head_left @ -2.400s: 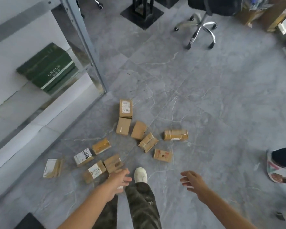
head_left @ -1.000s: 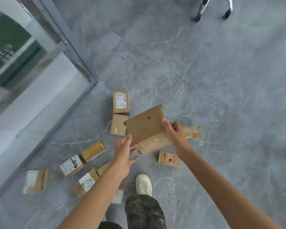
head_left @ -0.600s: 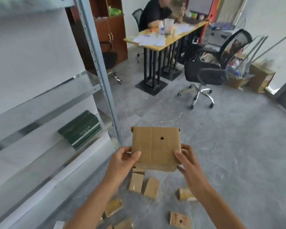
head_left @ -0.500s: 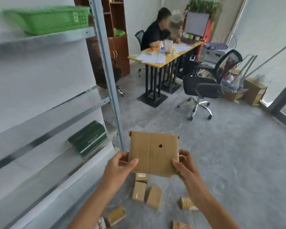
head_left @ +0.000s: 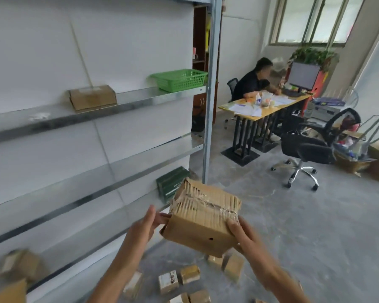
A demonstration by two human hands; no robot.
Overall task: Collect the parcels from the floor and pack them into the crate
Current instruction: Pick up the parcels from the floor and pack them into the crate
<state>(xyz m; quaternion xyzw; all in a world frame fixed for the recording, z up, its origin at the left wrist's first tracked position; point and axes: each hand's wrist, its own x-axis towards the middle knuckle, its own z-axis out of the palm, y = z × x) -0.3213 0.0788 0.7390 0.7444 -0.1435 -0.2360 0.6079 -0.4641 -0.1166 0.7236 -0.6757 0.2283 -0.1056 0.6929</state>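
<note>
**Now: one parcel up in both hands, crate waiting on the shelf**

The person holds a taped cardboard parcel (head_left: 202, 217) in the air in front of the metal shelving, well above the floor (head_left: 315, 226). The right hand (head_left: 242, 234) grips its lower right corner, with the fingers (head_left: 232, 226) curled over the edge. The left hand (head_left: 146, 226) meets the opposite end with its fingers stretched out straight and apart and the thumb touching the cardboard, so it steadies the parcel and does not clasp it. The parcel is tilted, its torn and taped top facing the camera.

The green crate (head_left: 181, 80) sits at the right end of the upper shelf (head_left: 138, 99), just beside the upright post (head_left: 211, 84). It is higher than the parcel and away to its upper left. A brown box (head_left: 92, 98) sits further left on the same shelf.

The step in hand looks like the carry from pickup to packing. Next, the parcel probably has to be raised above the crate rim, levelled, and lowered in. It looks large against the crate opening, so how it is turned may matter.

Several small parcels (head_left: 189, 274) lie on the floor near the foot of the shelving, so most of the collecting is not yet done.
</note>
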